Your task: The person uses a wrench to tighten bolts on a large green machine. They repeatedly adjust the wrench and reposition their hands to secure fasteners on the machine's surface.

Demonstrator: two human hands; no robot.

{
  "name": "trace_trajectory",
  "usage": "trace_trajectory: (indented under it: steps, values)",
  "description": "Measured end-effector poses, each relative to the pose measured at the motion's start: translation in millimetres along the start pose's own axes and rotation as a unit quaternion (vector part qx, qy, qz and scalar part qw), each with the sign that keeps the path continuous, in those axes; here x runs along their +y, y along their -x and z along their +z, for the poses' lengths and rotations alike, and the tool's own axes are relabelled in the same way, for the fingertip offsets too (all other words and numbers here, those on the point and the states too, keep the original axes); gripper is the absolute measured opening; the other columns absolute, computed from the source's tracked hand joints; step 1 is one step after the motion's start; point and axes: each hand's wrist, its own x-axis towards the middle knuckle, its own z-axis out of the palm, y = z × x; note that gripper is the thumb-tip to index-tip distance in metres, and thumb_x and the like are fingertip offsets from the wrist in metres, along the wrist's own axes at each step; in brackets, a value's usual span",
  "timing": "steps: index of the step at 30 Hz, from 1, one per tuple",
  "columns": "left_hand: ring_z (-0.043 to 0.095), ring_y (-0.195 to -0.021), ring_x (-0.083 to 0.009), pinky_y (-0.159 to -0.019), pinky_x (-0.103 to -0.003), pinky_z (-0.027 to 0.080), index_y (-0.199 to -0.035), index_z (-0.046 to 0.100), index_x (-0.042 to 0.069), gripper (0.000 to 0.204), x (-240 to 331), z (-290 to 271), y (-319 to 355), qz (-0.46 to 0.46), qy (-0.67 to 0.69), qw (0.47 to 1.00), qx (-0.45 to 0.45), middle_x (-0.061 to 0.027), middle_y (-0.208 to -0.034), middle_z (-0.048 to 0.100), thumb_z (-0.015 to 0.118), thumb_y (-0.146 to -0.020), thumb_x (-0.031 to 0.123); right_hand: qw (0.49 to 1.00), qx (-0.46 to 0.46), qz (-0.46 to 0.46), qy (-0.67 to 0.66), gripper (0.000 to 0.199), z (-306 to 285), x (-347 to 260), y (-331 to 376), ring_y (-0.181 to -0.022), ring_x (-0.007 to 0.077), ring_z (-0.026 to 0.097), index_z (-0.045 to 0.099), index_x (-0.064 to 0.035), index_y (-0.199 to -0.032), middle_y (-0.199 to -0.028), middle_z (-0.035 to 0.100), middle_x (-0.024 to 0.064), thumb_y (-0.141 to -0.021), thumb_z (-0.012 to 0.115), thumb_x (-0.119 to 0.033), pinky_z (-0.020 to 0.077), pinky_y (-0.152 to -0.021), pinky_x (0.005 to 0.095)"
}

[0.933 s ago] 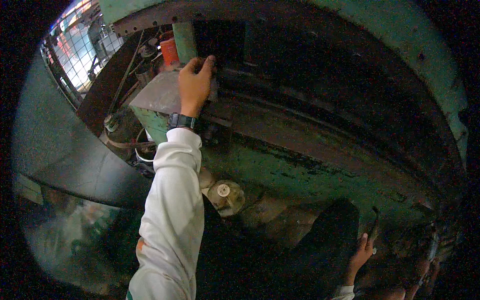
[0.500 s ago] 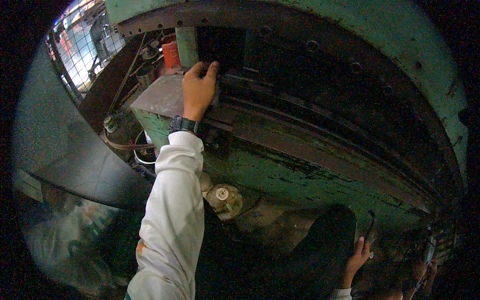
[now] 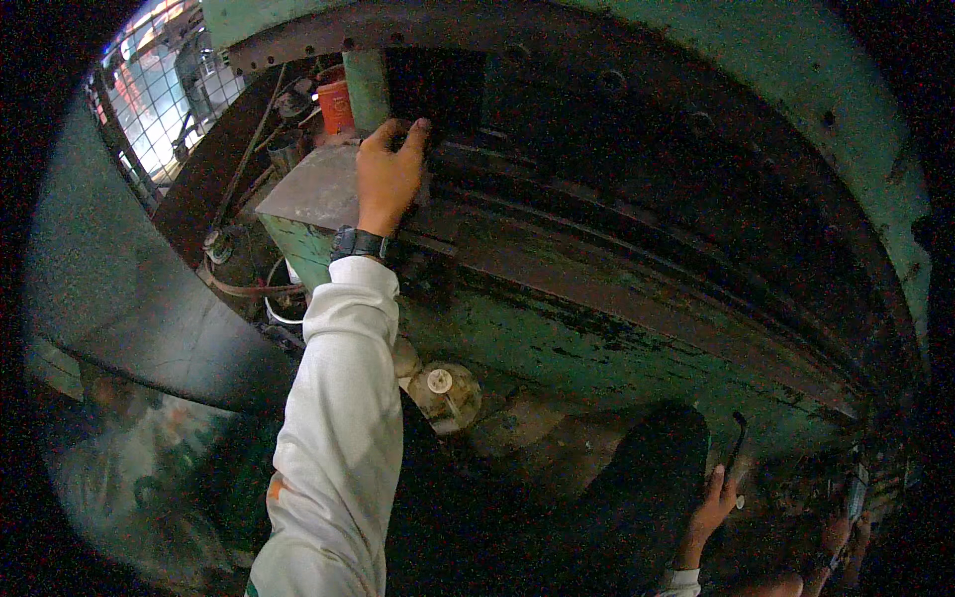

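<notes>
Green, worn paint covers the long metal machine side (image 3: 597, 343) in the head view, with a wire-mesh panel (image 3: 164, 95) at upper left. The left hand (image 3: 390, 179) is half curled at the edge of a grey box top (image 3: 313, 184); whether it grips anything, I cannot tell. The right hand (image 3: 711, 507) is closed around a dark hooked tool (image 3: 738, 443) beside the knee (image 3: 667, 448). A curved flange (image 3: 418, 25) arches overhead; a dark recess (image 3: 435, 85) opens beyond the left hand.

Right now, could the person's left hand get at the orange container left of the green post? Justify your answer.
Probably yes: the left hand appears close to the orange container, whose near side is mostly uncovered; the green post stands beside it, not in front. Depth is hard to judge.
</notes>
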Motion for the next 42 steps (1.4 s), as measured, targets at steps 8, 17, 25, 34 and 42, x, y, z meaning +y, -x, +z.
trace_trajectory:
  steps: [8,17,25,34,42]
  values:
    - [0.066,-0.078,-0.0376,-0.072,-0.041,0.049,-0.090,0.068,-0.004,0.036,0,-2,0,-0.024,-0.003,1.000,-0.018,-0.0239,-0.083,0.068,0.066,-0.090,0.033,0.995,0.055,0.039,0.077,0.068,2,5,0,-0.122,0.0295,0.048,0.049,0.0060,-0.136,-0.135,0.044,0.0196,-0.093,0.067,-0.043,0.0398,-0.105,0.0382]
    - [0.066,-0.080,-0.0382,-0.073,-0.041,0.049,-0.091,0.067,-0.004,0.036,3,-4,2,-0.031,-0.005,0.999,-0.021,-0.0247,-0.085,0.068,0.066,-0.091,0.032,0.996,0.051,0.033,0.068,0.064,4,0,6,-0.116,0.0284,0.050,0.053,0.0042,-0.133,-0.129,0.047,0.0179,-0.093,0.066,-0.044,0.0402,-0.103,0.0391]
    - [0.065,-0.075,-0.0365,-0.071,-0.041,0.049,-0.090,0.066,-0.004,0.038,3,-1,3,-0.027,-0.007,0.999,-0.021,-0.0232,-0.083,0.068,0.067,-0.091,0.033,1.000,-0.007,0.001,-0.026,0.060,-2,10,-3,-0.113,0.0244,0.051,0.053,0.0042,-0.132,-0.130,0.046,0.0159,-0.093,0.068,-0.039,0.0413,-0.101,0.0350]
    - [0.064,-0.104,-0.0290,-0.091,-0.037,0.048,-0.114,0.063,-0.010,0.062,35,-5,-13,0.075,0.064,0.995,-0.003,-0.0233,-0.110,0.068,0.075,-0.083,0.043,0.998,0.045,0.044,-0.008,0.065,6,8,5,-0.118,0.0266,0.049,0.050,0.0051,-0.135,-0.135,0.043,0.0164,-0.092,0.069,-0.040,0.0421,-0.103,0.0376]
    - [0.060,-0.116,-0.0333,-0.101,-0.038,0.045,-0.128,0.054,-0.010,0.078,91,5,2,0.058,0.053,0.971,-0.224,-0.0249,-0.125,0.062,0.083,-0.074,0.039,0.999,0.036,-0.028,0.014,0.062,27,-41,27,-0.120,0.0279,0.048,0.052,0.0059,-0.133,-0.132,0.047,0.0170,-0.093,0.067,-0.041,0.0404,-0.104,0.0376]
